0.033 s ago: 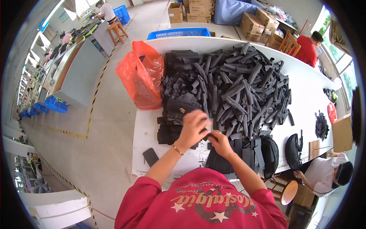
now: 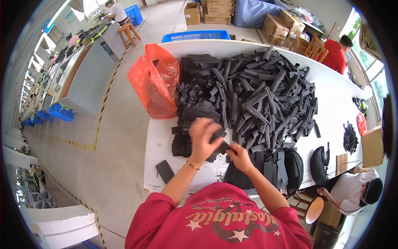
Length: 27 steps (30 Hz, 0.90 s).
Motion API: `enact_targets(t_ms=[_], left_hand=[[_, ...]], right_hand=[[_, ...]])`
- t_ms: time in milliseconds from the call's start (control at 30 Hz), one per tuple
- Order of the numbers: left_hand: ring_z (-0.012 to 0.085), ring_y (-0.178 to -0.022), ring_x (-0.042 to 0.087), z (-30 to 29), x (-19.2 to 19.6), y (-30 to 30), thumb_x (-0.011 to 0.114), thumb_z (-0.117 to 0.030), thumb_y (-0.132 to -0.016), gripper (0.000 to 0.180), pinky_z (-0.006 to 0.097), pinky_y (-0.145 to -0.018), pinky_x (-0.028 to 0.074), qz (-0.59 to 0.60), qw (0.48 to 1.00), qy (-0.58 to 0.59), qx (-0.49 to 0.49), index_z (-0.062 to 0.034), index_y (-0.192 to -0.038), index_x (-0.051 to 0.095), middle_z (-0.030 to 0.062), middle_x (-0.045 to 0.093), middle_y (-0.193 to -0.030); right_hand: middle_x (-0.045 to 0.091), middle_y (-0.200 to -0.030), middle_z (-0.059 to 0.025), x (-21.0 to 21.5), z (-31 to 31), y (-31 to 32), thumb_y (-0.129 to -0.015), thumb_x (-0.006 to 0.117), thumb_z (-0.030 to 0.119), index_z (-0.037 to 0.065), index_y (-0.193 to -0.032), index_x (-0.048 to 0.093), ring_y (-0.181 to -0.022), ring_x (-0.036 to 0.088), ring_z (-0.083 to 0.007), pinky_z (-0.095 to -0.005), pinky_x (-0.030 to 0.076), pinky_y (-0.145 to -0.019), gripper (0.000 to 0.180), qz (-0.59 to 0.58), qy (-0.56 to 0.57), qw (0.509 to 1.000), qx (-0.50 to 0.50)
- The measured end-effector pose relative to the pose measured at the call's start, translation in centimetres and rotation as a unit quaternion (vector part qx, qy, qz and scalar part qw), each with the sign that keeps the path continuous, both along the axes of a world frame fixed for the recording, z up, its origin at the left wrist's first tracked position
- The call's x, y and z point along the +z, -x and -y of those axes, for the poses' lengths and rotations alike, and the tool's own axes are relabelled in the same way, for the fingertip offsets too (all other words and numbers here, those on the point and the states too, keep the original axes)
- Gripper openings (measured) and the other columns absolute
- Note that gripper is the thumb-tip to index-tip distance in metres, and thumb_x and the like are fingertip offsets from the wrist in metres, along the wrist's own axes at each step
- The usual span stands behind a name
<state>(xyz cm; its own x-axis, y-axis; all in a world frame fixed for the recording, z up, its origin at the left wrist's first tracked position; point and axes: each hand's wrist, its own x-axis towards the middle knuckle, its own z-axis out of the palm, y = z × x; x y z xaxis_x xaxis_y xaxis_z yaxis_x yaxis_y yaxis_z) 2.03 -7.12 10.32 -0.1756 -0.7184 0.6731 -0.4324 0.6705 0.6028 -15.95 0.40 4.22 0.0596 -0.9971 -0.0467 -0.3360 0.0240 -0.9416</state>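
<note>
The right hand [image 2: 241, 157] is pinching one end of a thin black strip [image 2: 224, 146] over the near part of the white surface [image 2: 331, 106], while the left hand [image 2: 201, 141] blurs across its other end, so I can't tell whether those fingers grip. From the strip, a matte heap of curled black pieces [image 2: 265, 101] rises at one o'clock, a crinkled, see-through red plastic bag [image 2: 153, 93] slumps at ten, its contents mostly hidden, and flat dark panels [image 2: 259, 168] lie overlapping at four.

Left grip [image 2: 203, 139] blurred, hiding part of 1 black strip [image 2: 219, 133]; red shirt [image 2: 166, 224] cut off below.
</note>
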Motion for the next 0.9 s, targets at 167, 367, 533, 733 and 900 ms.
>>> enact_targets(t_ms=[167, 367, 533, 733, 900], left_hand=[[0.0261, -0.084, 0.064, -2.5, -7.2, -0.6, 0.064, -0.015, -0.090, 0.028, 0.040, -0.081, 0.053, -0.634, 0.560, -0.525, -0.096, -0.0041, -0.114, 0.056, 0.0092, 0.063, -0.093], [0.0192, -0.065, 0.062, -1.5, -5.6, 1.2, 0.067, -0.024, -0.089, 0.022, 0.033, -0.060, 0.053, -0.644, 0.577, -0.502, -0.012, -0.0044, -0.098, 0.062, 0.0069, 0.064, -0.077], [0.0090, -0.044, 0.043, 4.2, -3.7, -5.1, 0.066, -0.025, -0.089, 0.022, 0.023, -0.041, 0.033, -0.627, 0.672, -0.388, 0.077, -0.0062, -0.082, 0.058, 0.0005, 0.053, -0.061], [0.0175, -0.066, 0.060, 7.2, -2.2, -5.3, 0.060, -0.027, -0.094, 0.024, 0.029, -0.060, 0.052, -0.660, 0.652, -0.370, 0.040, -0.0055, -0.104, 0.059, 0.0067, 0.062, -0.082], [0.0232, -0.078, 0.064, 6.4, -5.3, -2.7, 0.061, -0.027, -0.093, 0.025, 0.039, -0.073, 0.056, -0.699, 0.585, -0.410, 0.005, -0.0065, -0.108, 0.057, 0.0099, 0.063, -0.091]], right_hand=[[0.053, -0.070, -0.0070, 0.0, -1.2, -4.1, -0.088, 0.061, 0.006, -0.004, -0.095, 0.060, -0.058, 0.053, -0.0113, -0.0280, 0.041, -0.054, 0.012, -0.006, -0.013, 1.000, 0.006], [0.056, -0.076, -0.0238, -1.4, -2.9, -6.6, -0.087, 0.059, 0.006, -0.005, -0.081, 0.055, -0.071, 0.056, -0.0413, -0.0453, 0.042, -0.061, 0.013, -0.077, 0.067, 0.992, -0.076], [0.057, -0.073, -0.0210, -3.3, -10.6, -1.6, -0.087, 0.062, 0.010, -0.003, -0.081, 0.059, -0.070, 0.058, -0.0386, -0.0421, 0.043, -0.060, 0.014, -0.090, -0.023, 0.996, -0.005], [0.054, -0.074, -0.0174, 3.2, -7.8, 1.3, -0.088, 0.061, 0.004, -0.002, -0.087, 0.060, -0.066, 0.054, -0.0354, -0.0393, 0.044, -0.059, 0.007, -0.114, 0.032, 0.993, 0.000], [0.055, -0.075, -0.0171, 3.8, -4.9, 0.7, -0.088, 0.059, 0.005, -0.004, -0.092, 0.064, -0.068, 0.056, -0.0322, -0.0355, 0.044, -0.061, 0.010, -0.112, 0.057, 0.992, 0.005]])
